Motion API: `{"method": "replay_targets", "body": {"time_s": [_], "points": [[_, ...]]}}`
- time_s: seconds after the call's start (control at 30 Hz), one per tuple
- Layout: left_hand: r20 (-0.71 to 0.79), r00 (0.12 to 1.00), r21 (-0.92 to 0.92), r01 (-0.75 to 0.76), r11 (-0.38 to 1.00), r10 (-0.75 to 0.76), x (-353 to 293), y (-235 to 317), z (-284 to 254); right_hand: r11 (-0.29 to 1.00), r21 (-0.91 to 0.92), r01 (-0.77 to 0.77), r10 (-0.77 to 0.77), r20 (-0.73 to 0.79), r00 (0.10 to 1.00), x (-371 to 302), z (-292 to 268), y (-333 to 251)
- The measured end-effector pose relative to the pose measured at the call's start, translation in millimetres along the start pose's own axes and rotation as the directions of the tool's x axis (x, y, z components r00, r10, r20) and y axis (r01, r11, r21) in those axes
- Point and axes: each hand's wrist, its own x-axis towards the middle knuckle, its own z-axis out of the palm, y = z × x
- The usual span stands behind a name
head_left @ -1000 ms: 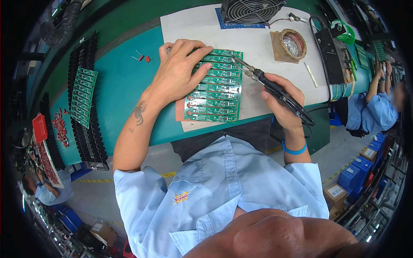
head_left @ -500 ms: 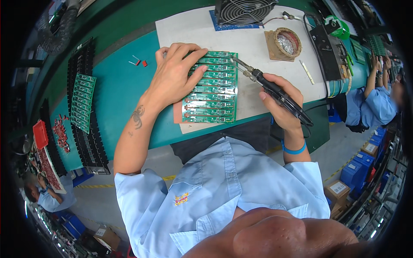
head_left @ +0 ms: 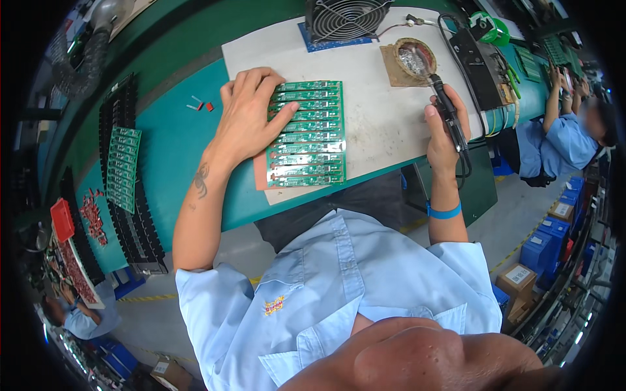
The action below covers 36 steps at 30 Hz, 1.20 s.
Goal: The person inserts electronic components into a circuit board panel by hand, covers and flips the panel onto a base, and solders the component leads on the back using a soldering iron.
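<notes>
A green circuit board panel [head_left: 310, 138], made up of several narrow strips, lies on the white sheet in front of me. My left hand [head_left: 251, 107] rests over its upper left part, fingers bent near the corner and the thumb spread out across the strips. In my right hand [head_left: 450, 130] is a black soldering iron [head_left: 450, 111], held like a pen with its cable trailing below. Its front end reaches the near rim of a round brown pot [head_left: 399, 62] with silvery bits inside. The very tip is hard to make out against the pot.
A fan [head_left: 345, 19] stands at the back. Right of the pot is a black soldering station [head_left: 479, 72] with a green solder reel [head_left: 501, 32]. Leftward lie small red parts [head_left: 209, 106], another board panel [head_left: 122, 169] on black rails, and a red tray [head_left: 62, 212]. Co-workers sit on both sides.
The soldering iron has left the panel's upper right edge and moved right to the pot, turning more upright. My left hand stays on the panel. The whole view has shifted slightly.
</notes>
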Motion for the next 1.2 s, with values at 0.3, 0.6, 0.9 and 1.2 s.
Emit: {"method": "replay_targets", "body": {"time_s": [0.3,0.6,0.9,1.2], "points": [[0.136,0.975,-0.661,0.223,0.716,-0.179,9.7,7.9,-23.2,0.993,-0.098,0.063,-0.069,-0.058,0.996,1.5,7.2,-7.5],[0.255,0.957,-0.966,0.258,0.008,-0.141,10.2,-4.4,-7.2,0.973,-0.170,0.159,-0.175,-0.087,0.981,0.4,4.3,16.4],[0.248,0.958,-0.963,0.228,-0.141,-0.141,17.7,-8.6,-3.2,0.989,-0.120,0.082,-0.099,-0.142,0.985,-0.6,9.5,4.6],[0.219,0.969,-0.962,0.193,-0.192,-0.119,20.5,-11.1,-3.7,0.989,-0.100,0.113,-0.125,-0.122,0.985,3.7,4.3,11.4]]}}
